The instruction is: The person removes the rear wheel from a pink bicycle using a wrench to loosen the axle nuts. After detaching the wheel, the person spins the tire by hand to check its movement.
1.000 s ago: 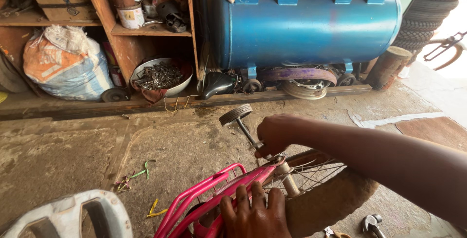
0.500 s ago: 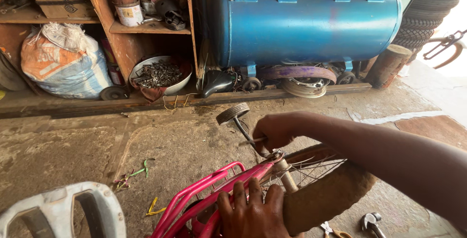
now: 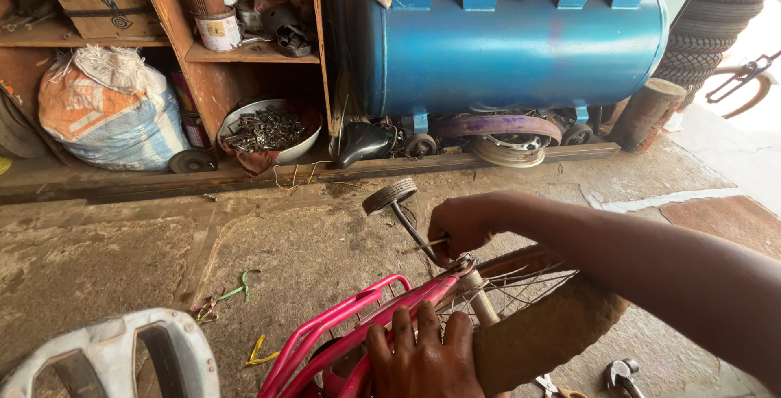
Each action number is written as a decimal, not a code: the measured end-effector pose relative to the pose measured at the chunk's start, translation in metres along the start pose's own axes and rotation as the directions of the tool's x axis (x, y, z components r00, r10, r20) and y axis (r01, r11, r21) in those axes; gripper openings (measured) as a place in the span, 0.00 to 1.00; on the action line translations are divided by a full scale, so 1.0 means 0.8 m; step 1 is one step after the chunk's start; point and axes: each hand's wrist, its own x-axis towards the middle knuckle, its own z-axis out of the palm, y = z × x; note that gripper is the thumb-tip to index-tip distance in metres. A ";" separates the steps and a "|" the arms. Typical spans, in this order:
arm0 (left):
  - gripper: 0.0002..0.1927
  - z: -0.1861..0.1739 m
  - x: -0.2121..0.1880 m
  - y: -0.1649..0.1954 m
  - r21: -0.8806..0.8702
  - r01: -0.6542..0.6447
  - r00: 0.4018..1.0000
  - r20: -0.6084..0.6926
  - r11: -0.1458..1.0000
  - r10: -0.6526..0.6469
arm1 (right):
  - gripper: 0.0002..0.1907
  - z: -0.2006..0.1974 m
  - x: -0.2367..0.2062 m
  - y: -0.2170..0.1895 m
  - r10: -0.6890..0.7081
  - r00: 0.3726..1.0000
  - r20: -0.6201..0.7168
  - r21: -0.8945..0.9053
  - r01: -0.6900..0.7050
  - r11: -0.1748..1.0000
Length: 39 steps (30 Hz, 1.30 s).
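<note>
Gripping the pink bicycle frame (image 3: 370,317), left hand (image 3: 423,357) sits below right hand (image 3: 460,223), fisted at the axle (image 3: 462,265).

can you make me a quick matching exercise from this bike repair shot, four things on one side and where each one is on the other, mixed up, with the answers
Things:
1. left hand
2. right hand
3. blue tank
4. bowl of metal parts

Places:
A. under the wooden shelf, on the floor ledge
B. gripping the pink bicycle frame
C. at the wheel hub, beside the spokes
D. lying on its side behind the bicycle, next to stacked tyres

Pairs: 1-B, 2-C, 3-D, 4-A
</note>
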 end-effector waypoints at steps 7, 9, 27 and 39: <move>0.32 0.008 -0.003 -0.006 -0.043 -0.005 0.998 0.057 0.999 0.008 | 0.29 -0.002 -0.001 -0.018 0.261 0.958 0.121 -0.339 -0.208 0.918; 0.28 0.006 -0.003 -0.003 -0.015 -0.006 1.000 0.007 1.000 0.007 | 0.21 -0.002 -0.003 -0.014 0.203 0.973 0.105 -0.243 -0.173 0.955; 0.21 -0.019 0.004 0.006 0.026 0.026 0.989 0.148 0.999 -0.030 | 0.10 -0.003 -0.007 0.002 0.037 0.997 0.061 -0.063 -0.033 0.997; 0.44 -0.083 0.026 0.017 -0.004 0.114 0.843 0.530 0.993 -0.094 | 0.15 -0.006 -0.006 -0.018 0.196 0.977 0.089 -0.202 -0.175 0.964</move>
